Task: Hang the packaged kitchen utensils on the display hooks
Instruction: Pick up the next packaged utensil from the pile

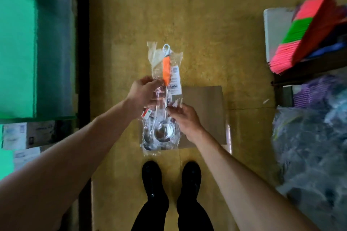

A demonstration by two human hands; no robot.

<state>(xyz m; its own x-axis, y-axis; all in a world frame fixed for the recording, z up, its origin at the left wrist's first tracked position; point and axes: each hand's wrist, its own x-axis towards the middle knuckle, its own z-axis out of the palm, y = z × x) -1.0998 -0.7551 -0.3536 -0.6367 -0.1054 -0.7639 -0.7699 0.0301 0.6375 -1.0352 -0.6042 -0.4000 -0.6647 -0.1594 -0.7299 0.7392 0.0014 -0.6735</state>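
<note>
The left hand [143, 92] is curling its fingers around the clear wrapper of the packaged ladle [166, 70], gripping it at the shaft just below the orange handle. The right hand [185, 118] is pinching the same package lower down, fingertips closing on the shaft just above the shiny bowl [164, 133]. The ladle is hanging in the air between both hands, handle pointing away from the person and bowl toward them, with a white label [175, 80] lying just right of the handle. More clear wrapping with a second metal bowl [147, 138] is showing just left of the ladle's bowl; whether either hand is holding it, I cannot tell. Beneath and right of the ladle a cardboard sheet [204, 103] is lying on the yellow floor [187, 15]. Nearer the person than the ladle, two black shoes [152, 172] are standing. Well right of the ladle, pink and green brooms [300, 33] are leaning above bulging plastic bags [309, 146]. Well left of it, a green panel [16, 52] is standing.
</note>
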